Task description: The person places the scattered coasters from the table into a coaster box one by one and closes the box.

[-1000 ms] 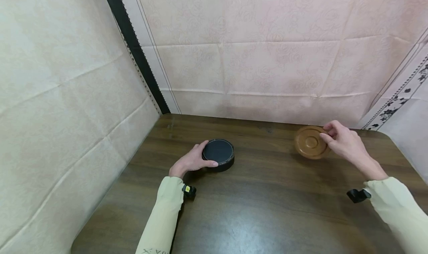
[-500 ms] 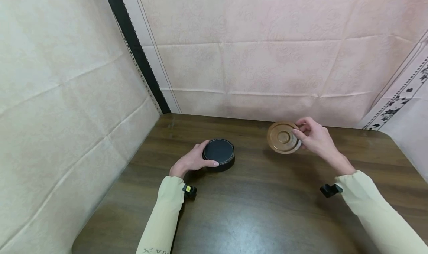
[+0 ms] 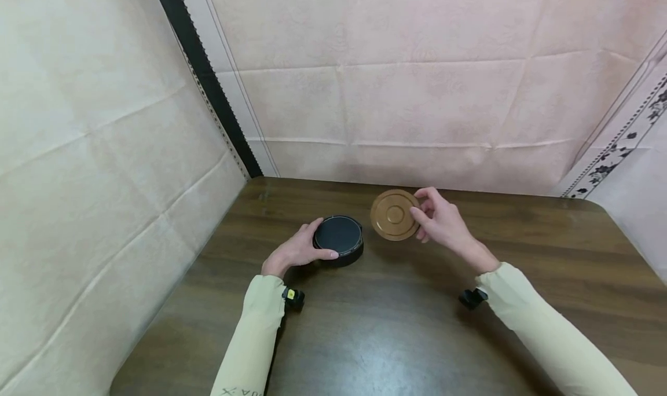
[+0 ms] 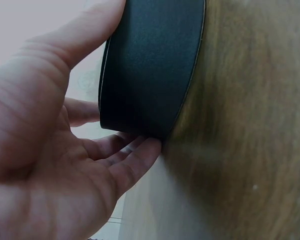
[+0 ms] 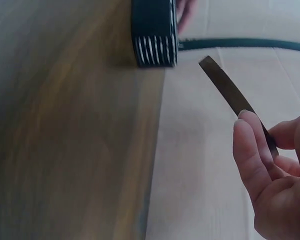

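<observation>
A round black holder (image 3: pixel 340 235) with a flat top sits on the brown wooden table, left of its middle. My left hand (image 3: pixel 298 249) grips its left side, thumb at the front and fingers behind; in the left wrist view the holder's smooth dark side wall (image 4: pixel 147 70) shows close up. To the right, my right hand (image 3: pixel 444 222) pinches a brown round coaster (image 3: pixel 394 215) with ringed grooves by its right edge. The coaster is tilted up, above the table and apart from the holder. Seen edge-on in the right wrist view, the coaster (image 5: pixel 229 89) looks thin.
White stripes mark part of the holder's side (image 5: pixel 156 51) in the right wrist view. Pale patterned cloth (image 3: pixel 417 95) hangs behind the wooden table (image 3: pixel 396 326), with another cloth (image 3: pixel 104 153) on the left. A small black camera sits on each wrist.
My right hand has carried the coaster leftward from the table's right side to near the black holder. My left hand and the holder have stayed in place.
</observation>
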A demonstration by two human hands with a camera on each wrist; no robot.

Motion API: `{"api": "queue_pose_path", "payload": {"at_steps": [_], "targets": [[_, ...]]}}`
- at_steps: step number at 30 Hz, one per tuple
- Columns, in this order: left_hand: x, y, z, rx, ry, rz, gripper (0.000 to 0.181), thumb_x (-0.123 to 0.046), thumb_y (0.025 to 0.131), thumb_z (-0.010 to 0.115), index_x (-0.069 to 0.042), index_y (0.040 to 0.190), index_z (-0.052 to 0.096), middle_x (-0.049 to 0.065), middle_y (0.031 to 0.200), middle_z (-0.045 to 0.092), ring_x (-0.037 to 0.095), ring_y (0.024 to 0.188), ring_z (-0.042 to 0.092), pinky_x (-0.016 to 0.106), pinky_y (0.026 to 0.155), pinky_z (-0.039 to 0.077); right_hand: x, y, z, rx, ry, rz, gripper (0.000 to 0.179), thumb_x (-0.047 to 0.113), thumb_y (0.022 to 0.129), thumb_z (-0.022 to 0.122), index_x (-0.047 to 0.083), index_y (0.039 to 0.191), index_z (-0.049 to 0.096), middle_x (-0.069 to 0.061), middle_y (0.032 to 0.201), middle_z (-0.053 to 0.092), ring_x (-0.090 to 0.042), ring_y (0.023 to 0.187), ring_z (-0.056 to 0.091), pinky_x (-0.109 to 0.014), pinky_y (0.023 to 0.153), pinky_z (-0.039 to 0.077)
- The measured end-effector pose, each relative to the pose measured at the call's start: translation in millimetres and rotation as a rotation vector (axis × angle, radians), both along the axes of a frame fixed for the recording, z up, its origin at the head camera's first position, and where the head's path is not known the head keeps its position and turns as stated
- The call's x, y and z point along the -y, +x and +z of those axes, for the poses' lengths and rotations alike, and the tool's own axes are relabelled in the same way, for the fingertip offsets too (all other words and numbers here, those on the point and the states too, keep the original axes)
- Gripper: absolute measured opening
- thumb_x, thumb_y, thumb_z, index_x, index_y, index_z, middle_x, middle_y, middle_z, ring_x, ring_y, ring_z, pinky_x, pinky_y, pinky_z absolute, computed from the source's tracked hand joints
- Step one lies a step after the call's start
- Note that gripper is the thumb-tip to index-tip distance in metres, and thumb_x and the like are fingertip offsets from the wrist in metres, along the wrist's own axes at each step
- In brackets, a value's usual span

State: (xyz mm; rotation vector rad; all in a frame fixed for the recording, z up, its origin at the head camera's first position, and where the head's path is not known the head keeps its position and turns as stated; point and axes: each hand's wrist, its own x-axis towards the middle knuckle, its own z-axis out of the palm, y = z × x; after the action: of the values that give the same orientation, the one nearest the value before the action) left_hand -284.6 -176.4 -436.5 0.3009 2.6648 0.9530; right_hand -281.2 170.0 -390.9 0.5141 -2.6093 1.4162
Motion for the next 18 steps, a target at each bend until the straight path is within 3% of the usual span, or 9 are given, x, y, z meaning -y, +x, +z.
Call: {"api": "queue_pose_path", "payload": {"at_steps": [18], "targets": [[0.5, -1.4, 0.9, 0.015, -0.005, -0.012, 0.108, -0.061, 0.076, 0.075, -0.022, 0.158, 0.016, 0.015, 0.154, 0.030, 0.031, 0.135, 0.040, 0.051, 0.112, 0.035, 71.9, -7.3, -14.3, 0.161, -0.134, 0.068, 0.035, 0.016, 0.098, 0.060, 0.010, 0.130, 0.046, -0.017, 0.086, 0.064, -0.022, 0.053, 0.067, -0.054, 0.058, 0.056]]}}
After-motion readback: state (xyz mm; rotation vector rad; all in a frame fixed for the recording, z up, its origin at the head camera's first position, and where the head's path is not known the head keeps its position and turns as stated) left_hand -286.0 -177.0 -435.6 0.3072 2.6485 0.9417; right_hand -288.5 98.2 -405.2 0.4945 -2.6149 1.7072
